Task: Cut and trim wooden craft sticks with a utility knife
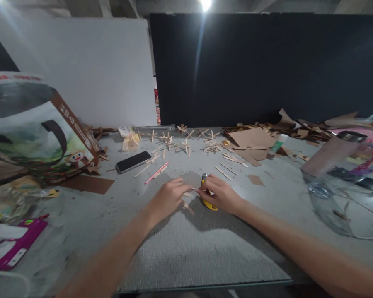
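In front of me, my left hand (pixel 170 198) is closed in a pinch on one end of a thin wooden stick (pixel 196 189). The fingers of my right hand (pixel 222 193) pinch the other end, so the stick spans the short gap between both hands. A yellow utility knife (pixel 210 205) is at my right hand, partly covered by its fingers; whether the hand touches it I cannot tell. Just beside my left fingertips, a loose wooden stick piece (pixel 188 207) lies on the grey table (pixel 186 256).
Behind the hands are several crossed-stick pieces (pixel 186 145), a red-and-white pen (pixel 156 173) and a phone (pixel 133 162). Cardboard (pixel 251 138) and a glue stick (pixel 277 145) lie back right. A large bag (pixel 34 132) and purple object (pixel 17 244) stand left; a pink tumbler (pixel 332 153) is right.
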The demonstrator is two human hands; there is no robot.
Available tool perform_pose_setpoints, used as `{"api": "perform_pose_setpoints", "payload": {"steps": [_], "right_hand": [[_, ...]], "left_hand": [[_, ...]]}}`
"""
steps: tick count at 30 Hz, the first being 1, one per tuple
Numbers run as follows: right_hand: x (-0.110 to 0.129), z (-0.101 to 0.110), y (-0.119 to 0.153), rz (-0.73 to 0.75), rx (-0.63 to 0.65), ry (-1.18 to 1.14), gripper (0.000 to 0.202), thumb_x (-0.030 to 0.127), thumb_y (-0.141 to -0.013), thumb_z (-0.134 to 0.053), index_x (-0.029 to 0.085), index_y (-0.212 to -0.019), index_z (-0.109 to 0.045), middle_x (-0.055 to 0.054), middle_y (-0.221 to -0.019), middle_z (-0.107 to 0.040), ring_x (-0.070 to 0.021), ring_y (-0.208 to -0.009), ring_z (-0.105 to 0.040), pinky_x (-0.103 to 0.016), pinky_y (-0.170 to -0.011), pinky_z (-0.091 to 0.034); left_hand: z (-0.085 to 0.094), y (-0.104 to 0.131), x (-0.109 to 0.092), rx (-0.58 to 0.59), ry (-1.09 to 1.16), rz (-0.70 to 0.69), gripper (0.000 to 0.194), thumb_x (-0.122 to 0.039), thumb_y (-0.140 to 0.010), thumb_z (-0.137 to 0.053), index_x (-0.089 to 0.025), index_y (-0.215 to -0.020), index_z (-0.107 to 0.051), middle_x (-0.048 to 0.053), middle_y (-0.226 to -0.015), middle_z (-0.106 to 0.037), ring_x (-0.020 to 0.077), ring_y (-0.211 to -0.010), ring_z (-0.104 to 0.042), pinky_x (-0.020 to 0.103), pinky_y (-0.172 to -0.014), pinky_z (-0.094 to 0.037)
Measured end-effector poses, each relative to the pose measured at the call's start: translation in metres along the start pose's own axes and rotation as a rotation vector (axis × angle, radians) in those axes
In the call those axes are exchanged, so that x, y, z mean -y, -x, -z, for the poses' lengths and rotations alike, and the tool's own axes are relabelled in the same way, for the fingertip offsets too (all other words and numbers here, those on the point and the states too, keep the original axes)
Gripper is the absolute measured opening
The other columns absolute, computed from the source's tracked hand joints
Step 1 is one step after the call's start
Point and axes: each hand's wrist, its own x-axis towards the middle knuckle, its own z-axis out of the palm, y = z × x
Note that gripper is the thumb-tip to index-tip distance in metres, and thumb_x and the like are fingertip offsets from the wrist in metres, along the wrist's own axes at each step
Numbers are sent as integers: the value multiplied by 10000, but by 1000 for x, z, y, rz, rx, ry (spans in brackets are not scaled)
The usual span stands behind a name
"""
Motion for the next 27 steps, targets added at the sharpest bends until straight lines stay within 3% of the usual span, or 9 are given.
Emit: {"api": "perform_pose_setpoints", "payload": {"steps": [6, 11, 16, 19, 21, 24, 27], "right_hand": [[-3, -9, 1, -58, -26, -64, 232, 276, -1047, -566, 235, -820, -549, 9, -686, -580, -161, -644, -531, -284, -633, -415], [-5, -3, -3, -81, -13, -45, 247, 321, -1052, -569, 231, -822, -577, -3, -687, -601, -171, -673, -553, -281, -623, -433], [-10, 1, -2, -100, 1, 12, 266, 336, -1076, -524, 221, -864, -635, -27, -730, -657, -172, -689, -595, -299, -654, -449], [-17, -3, 2, -145, -18, 60, 287, 350, -1076, -525, 220, -872, -678, -35, -746, -686, -177, -700, -624, -323, -706, -462], [-22, -6, 4, -193, -42, 86, 304, 361, -1070, -536, 221, -852, -695, -33, -725, -681, -184, -694, -627, -341, -729, -468], [-29, -9, 5, -278, -90, 103, 291, 347, -1064, -534, 221, -884, -725, -48, -747, -679, -203, -717, -632, -353, -721, -482], [-34, -11, 6, -370, -132, 91, 228, 280, -1050, -512, 220, -1083, -730, -79, -884, -700, -229, -820, -653, -363, -742, -515]], "left_hand": [[1, 2, 2, -5, 92, 69, 360, 0, -946, -467, -183, -1092, -740, 71, -933, -763, 211, -912, -713, 336, -782, -578], [0, 0, 1, -13, 147, 150, 299, -84, -1009, -468, -202, -1067, -736, 58, -919, -749, 196, -899, -712, 326, -806, -571], [5, 1, 15, -31, 38, 346, 275, -162, -1022, -506, -194, -1238, -674, 94, -1123, -732, 226, -1104, -678, 380, -969, -534], [10, 7, 33, 26, -37, 421, 153, -224, -975, -605, -198, -1079, -715, 88, -1107, -740, 272, -1224, -622, 406, -999, -512], [14, 10, 43, 54, -67, 439, 92, -243, -935, -657, -196, -893, -725, 83, -980, -743, 292, -1182, -631, 422, -987, -508], [19, 12, 53, 123, -28, 454, 66, -224, -883, -701, -205, -824, -725, 61, -888, -743, 270, -1031, -666, 415, -938, -513], [23, 12, 58, 197, 5, 468, 15, -217, -832, -744, -220, -826, -730, 47, -887, -749, 267, -1012, -663, 417, -932, -504]]}}
